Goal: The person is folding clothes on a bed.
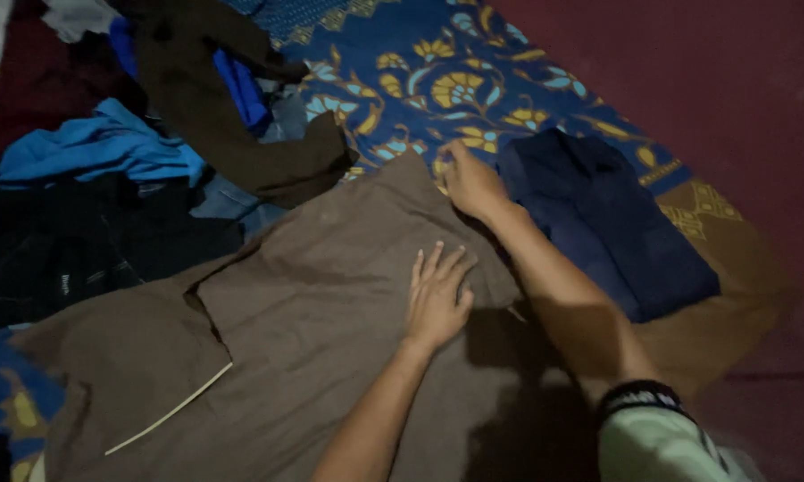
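your left hand point(437, 299) lies flat on the brown garment point(330, 321), palm down, fingers stretched and a little spread, so its grip is open and holds nothing; it only presses on the cloth. your right hand point(471, 183) reaches further away, to the far corner of the same brown garment, and the fingers are curled there on the edge of the cloth. it looks like the grip is closed on this corner, but the fingertips are in dark shadow.

the brown garment is spread wide in the middle of the view, on a blue patterned sheet point(437, 80) with yellow flowers. one flap of the garment is folded over on the left part, with a pale edge line showing.

just beside your right forearm, on the right, a dark blue folded garment point(607, 223) lies on the sheet. on the far left there is a loose pile of clothes point(152, 152), with a bright blue piece point(98, 147) and a long dark brown piece point(214, 98) on top. the floor point(732, 80) on the right is dark red.
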